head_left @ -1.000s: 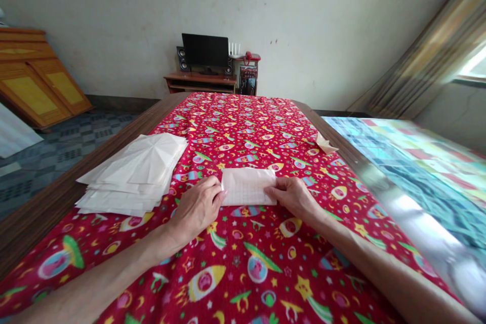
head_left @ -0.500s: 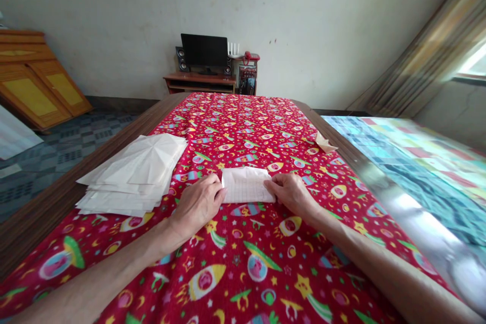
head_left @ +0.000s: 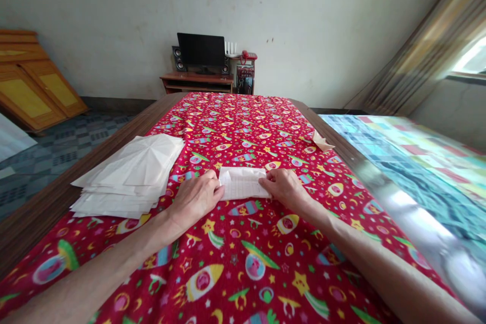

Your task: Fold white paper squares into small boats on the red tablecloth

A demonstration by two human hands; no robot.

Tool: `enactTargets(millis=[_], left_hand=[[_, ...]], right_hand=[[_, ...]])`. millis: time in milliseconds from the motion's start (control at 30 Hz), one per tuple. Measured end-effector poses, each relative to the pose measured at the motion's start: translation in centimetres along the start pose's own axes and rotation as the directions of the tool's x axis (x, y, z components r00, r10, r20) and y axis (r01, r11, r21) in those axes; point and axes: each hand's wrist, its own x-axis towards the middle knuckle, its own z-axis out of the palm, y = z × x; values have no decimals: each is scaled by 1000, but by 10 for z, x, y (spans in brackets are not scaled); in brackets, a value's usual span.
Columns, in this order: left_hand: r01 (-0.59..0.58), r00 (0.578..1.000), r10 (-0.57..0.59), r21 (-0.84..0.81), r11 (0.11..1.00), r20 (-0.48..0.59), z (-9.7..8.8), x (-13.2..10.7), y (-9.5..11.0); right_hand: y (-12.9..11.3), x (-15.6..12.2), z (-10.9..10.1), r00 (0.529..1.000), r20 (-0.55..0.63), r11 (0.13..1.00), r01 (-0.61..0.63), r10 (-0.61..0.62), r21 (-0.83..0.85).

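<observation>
A small folded sheet of white gridded paper (head_left: 243, 184) lies on the red rocket-print tablecloth (head_left: 243, 263). My left hand (head_left: 195, 198) pinches its left edge with curled fingers. At the right edge, my right hand (head_left: 285, 188) grips the paper the same way. The paper looks slightly crumpled between the two hands.
A stack of white paper sheets (head_left: 131, 172) lies to the left on the cloth. A small folded paper figure (head_left: 322, 142) sits near the table's right edge. Beyond are a bed with a patchwork cover (head_left: 417, 162), a desk with a monitor (head_left: 201, 50) and a wooden cabinet (head_left: 30, 86).
Both hands have drawn closer together on the folded paper, which now looks narrower and a little rumpled. The view has shifted slightly.
</observation>
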Motion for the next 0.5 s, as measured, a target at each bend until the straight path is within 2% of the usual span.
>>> enactTargets(millis=[200, 333, 400, 500], left_hand=[[8, 1000, -9, -71, 997, -20, 7, 3, -5], [10, 999, -14, -95, 995, -39, 11, 2, -6], [6, 999, -11, -105, 994, -47, 11, 1, -6], [23, 999, -27, -106, 994, -36, 11, 2, -5]], right_hand=[[3, 0, 1, 1000, -10, 995, -19, 20, 99], [3, -7, 0, 999, 25, 989, -24, 20, 148], [2, -12, -1, 999, 41, 991, -27, 22, 129], [-1, -15, -2, 1000, 21, 1000, -5, 4, 7]])
